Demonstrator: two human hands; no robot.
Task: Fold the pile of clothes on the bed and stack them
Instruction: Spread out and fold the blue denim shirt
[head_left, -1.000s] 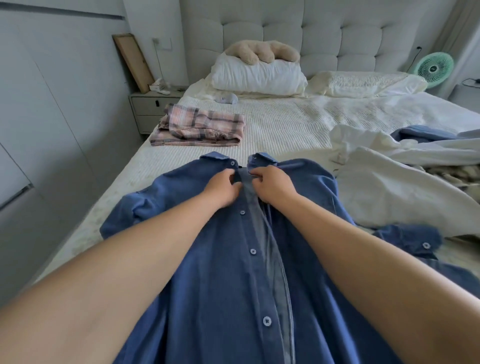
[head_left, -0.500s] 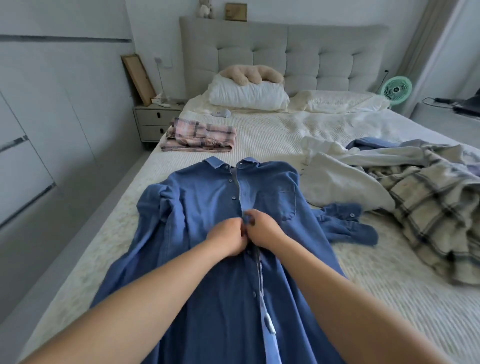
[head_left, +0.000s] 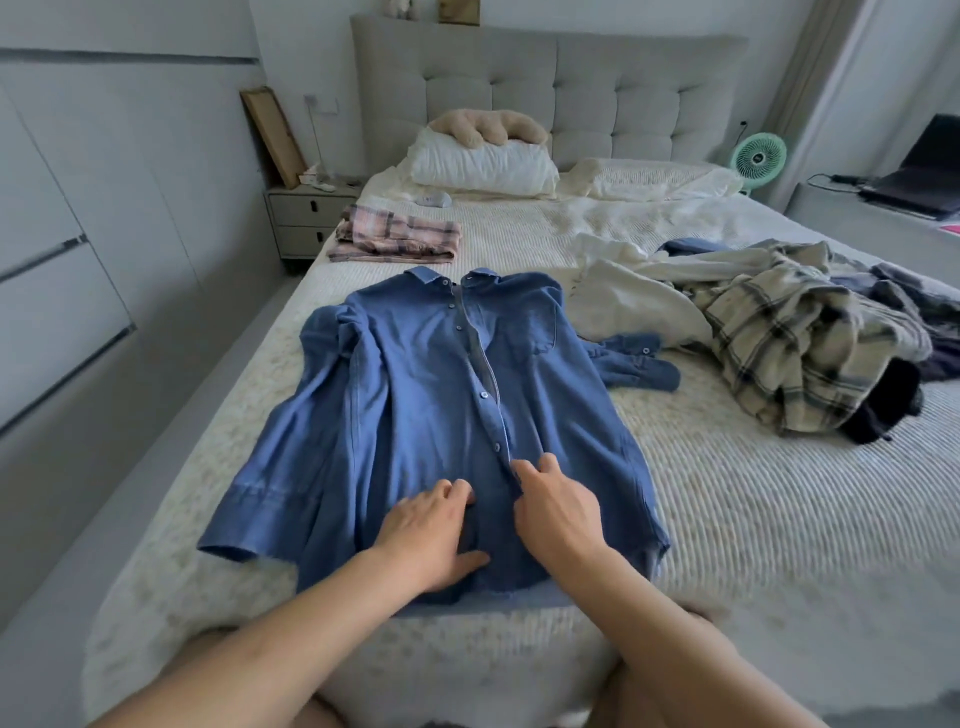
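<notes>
Down the placket both hands have slid: left hand (head_left: 434, 535) flat on the shirt (head_left: 415, 415), right hand (head_left: 558, 506) pinching its edge near the hem — front's lined up, folding's next.

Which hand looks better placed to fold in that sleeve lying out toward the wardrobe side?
Probably the left hand: it rests on the blue shirt nearer that sleeve. The right hand pinches the button placket.

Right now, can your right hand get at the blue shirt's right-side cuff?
Probably yes: the right hand rests low on the blue shirt, and the cuff lies uncovered on the bed beyond it, though a forward stretch looks needed.
</notes>
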